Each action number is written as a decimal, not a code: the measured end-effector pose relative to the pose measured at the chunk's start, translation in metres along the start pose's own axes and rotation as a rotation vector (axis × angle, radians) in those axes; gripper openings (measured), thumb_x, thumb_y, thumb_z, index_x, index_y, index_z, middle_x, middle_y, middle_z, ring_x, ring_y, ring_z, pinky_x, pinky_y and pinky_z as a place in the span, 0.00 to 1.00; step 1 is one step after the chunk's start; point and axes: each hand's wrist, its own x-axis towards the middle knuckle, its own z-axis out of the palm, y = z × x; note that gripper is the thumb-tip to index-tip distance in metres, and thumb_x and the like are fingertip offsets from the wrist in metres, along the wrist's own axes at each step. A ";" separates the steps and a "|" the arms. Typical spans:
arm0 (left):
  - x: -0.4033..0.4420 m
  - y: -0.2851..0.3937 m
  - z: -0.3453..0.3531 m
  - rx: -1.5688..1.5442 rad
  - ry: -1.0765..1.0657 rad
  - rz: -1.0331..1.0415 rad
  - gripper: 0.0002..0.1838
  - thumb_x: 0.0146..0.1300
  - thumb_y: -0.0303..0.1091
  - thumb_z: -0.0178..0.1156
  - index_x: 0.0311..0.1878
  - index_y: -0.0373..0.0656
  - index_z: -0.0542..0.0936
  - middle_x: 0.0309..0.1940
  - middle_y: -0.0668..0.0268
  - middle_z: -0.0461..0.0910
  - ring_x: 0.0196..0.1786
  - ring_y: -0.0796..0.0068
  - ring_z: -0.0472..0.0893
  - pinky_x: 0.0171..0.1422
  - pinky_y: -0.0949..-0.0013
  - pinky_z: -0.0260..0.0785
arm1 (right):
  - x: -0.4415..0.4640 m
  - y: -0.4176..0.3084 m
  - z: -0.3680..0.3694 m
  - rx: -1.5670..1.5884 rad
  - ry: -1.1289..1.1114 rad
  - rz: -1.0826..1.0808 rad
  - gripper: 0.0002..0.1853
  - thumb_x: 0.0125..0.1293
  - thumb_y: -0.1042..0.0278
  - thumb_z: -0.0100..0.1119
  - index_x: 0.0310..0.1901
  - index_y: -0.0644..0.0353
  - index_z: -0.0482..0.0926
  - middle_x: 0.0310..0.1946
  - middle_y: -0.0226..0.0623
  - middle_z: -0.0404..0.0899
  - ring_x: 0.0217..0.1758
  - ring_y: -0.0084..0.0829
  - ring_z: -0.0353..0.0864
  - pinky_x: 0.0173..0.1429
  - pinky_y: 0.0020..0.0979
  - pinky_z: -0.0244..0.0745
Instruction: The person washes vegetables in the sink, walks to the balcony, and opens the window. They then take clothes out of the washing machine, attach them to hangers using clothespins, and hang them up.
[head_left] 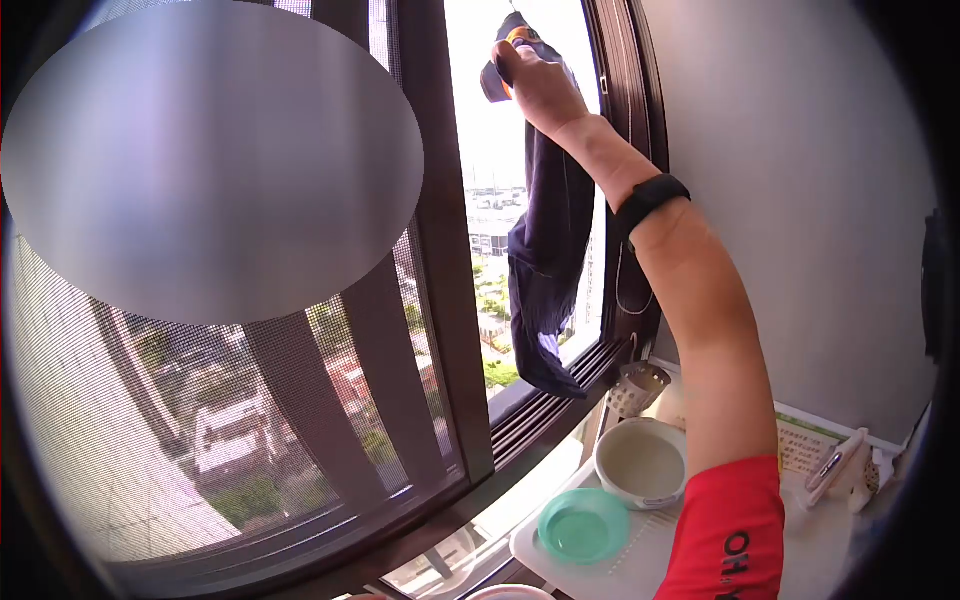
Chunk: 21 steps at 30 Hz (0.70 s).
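Observation:
My right hand [545, 95] is raised high into the open part of the window, its fingers closed around the top of a long dark garment [555, 215]. Below the hand the cloth hangs straight down in folds, its lower end near the window sill. A bit of orange [519, 38] shows at the fingers; I cannot tell what it belongs to. The arm wears a black wristband [652, 200] and a red sleeve [735, 530]. My left hand is not in view.
A dark window frame [455, 300] and a screened pane [270, 420] fill the left. Below right, a white counter [640, 560] bears a green bowl [584, 526], a white bowl [640, 465] and a perforated holder [637, 388]. A grey wall [800, 200] rises at right.

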 end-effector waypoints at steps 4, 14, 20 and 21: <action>-0.006 -0.059 0.039 0.308 0.157 0.097 0.09 0.57 0.25 0.59 0.42 0.39 0.78 0.44 0.54 0.77 0.46 0.56 0.78 0.48 0.59 0.72 | -0.012 -0.011 0.023 -0.048 -0.169 0.081 0.20 0.64 0.77 0.44 0.58 0.60 0.61 0.36 0.52 0.75 0.32 0.43 0.82 0.34 0.34 0.82; 0.072 -0.105 0.135 0.708 0.097 0.530 0.12 0.57 0.30 0.58 0.46 0.48 0.78 0.56 0.59 0.70 0.61 0.56 0.67 0.64 0.46 0.56 | -0.030 -0.001 0.093 0.028 -0.116 0.095 0.13 0.62 0.76 0.45 0.48 0.63 0.60 0.33 0.54 0.71 0.30 0.46 0.82 0.32 0.35 0.82; 0.083 -0.125 0.154 1.173 -0.047 0.676 0.09 0.58 0.36 0.55 0.43 0.52 0.77 0.53 0.63 0.73 0.60 0.60 0.69 0.56 0.50 0.62 | -0.047 0.018 0.130 -0.049 -0.110 0.061 0.14 0.60 0.76 0.47 0.47 0.62 0.60 0.34 0.53 0.71 0.29 0.45 0.81 0.32 0.35 0.81; 0.082 -0.132 0.150 1.456 -0.128 0.824 0.10 0.58 0.36 0.55 0.43 0.51 0.77 0.52 0.63 0.73 0.59 0.60 0.69 0.56 0.49 0.62 | -0.050 0.021 0.134 -0.057 -0.121 0.059 0.14 0.60 0.77 0.47 0.47 0.62 0.60 0.34 0.53 0.71 0.29 0.45 0.81 0.32 0.35 0.81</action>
